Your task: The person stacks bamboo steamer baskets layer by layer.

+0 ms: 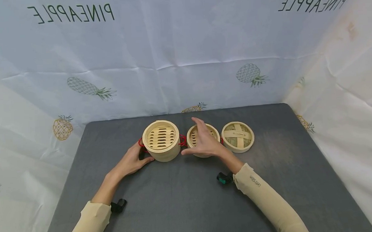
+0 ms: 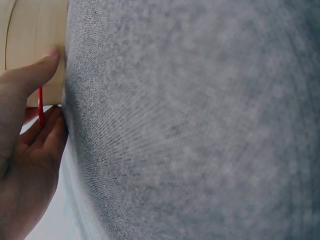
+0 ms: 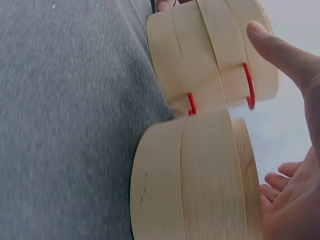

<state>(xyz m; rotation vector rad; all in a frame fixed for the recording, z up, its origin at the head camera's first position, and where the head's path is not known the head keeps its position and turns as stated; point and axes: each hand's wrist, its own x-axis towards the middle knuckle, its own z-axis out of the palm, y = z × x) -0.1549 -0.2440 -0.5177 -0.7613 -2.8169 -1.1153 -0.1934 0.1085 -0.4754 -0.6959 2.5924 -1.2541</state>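
Observation:
A stack of two bamboo steamer baskets with slatted floors and red side handles stands upright on the table. My left hand holds its left side; in the left wrist view the thumb presses the wall of the stack and the fingers lie by a red handle. A single steamer basket stands just right of the stack. Over it hovers my right hand, fingers spread and partly hiding it. The right wrist view shows this hand apart from the single basket.
A round woven bamboo lid lies at the right of the single basket, close beside it. The dark grey table ends at a white cloth printed with pineapples, behind and at both sides.

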